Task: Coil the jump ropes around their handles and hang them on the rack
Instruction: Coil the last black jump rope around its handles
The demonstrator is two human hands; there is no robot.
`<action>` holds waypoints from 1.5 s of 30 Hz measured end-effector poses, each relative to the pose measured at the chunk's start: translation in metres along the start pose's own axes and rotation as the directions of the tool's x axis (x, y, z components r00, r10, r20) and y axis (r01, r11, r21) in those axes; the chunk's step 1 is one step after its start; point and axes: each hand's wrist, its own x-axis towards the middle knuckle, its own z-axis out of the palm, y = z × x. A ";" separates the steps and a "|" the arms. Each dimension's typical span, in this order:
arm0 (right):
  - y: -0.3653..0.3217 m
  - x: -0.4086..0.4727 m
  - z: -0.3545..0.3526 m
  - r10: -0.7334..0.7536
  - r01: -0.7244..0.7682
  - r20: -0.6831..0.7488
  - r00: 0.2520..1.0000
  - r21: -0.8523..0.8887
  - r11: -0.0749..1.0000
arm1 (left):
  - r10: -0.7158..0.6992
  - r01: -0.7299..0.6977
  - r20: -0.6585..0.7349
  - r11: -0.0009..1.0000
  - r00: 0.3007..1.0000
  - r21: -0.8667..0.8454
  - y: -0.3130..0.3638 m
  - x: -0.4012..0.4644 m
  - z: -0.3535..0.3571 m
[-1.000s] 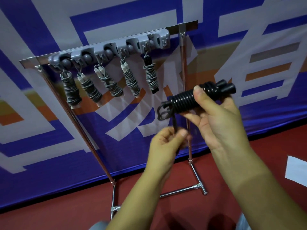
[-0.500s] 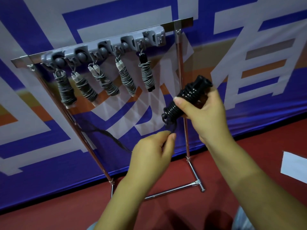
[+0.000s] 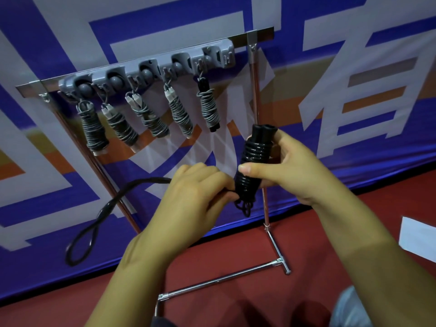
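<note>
Blue, white and orange banner (image 3: pixel 354 67) fills the background, above a red floor (image 3: pixel 236 298). Chrome rack (image 3: pixel 256 128) stands on that floor in front of the banner; its grey hook bar (image 3: pixel 146 72) carries five coiled grey jump ropes (image 3: pixel 210 109). Below the rack's right end, the right hand (image 3: pixel 285 168) grips the black handles (image 3: pixel 256 159), partly coiled. Beside them, the left hand (image 3: pixel 195 197) pinches the loose black rope (image 3: pixel 103 213), which loops toward the rack's left post.

Left hand (image 3: pixel 195 192) curled (fingers closed), right hand (image 3: pixel 290 171) gripping
</note>
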 end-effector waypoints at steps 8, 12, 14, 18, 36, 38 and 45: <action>-0.012 -0.004 -0.011 0.128 -0.144 0.132 0.983 0.123 0.982 | -0.022 0.024 0.012 0.986 1.000 -0.166 -0.007 0.005 0.008; -0.009 -0.008 -0.011 0.184 -0.233 0.201 0.962 0.254 0.939 | -0.210 0.190 0.002 0.881 0.978 -0.433 -0.004 0.007 0.008; -0.005 -0.009 -0.010 0.205 -0.264 0.209 0.956 0.317 0.911 | -0.291 0.258 0.043 0.758 0.956 -0.599 0.001 0.006 0.011; -0.005 -0.012 -0.014 0.210 -0.292 0.219 0.953 0.475 0.830 | -0.384 0.280 0.022 0.631 0.923 -0.724 0.000 0.003 0.022; -0.012 -0.019 -0.016 0.186 -0.303 0.369 0.911 0.292 0.907 | -0.093 0.250 0.271 -0.192 0.958 -0.949 -0.040 -0.007 0.012; -0.012 -0.020 -0.018 0.195 -0.311 0.381 0.904 0.272 0.910 | -0.091 0.273 0.283 -0.112 0.955 -0.956 -0.041 -0.006 0.009; 0.001 -0.016 -0.030 0.258 -0.370 0.387 0.885 0.249 0.895 | -0.150 0.298 0.260 0.381 0.954 -0.875 -0.036 0.001 -0.007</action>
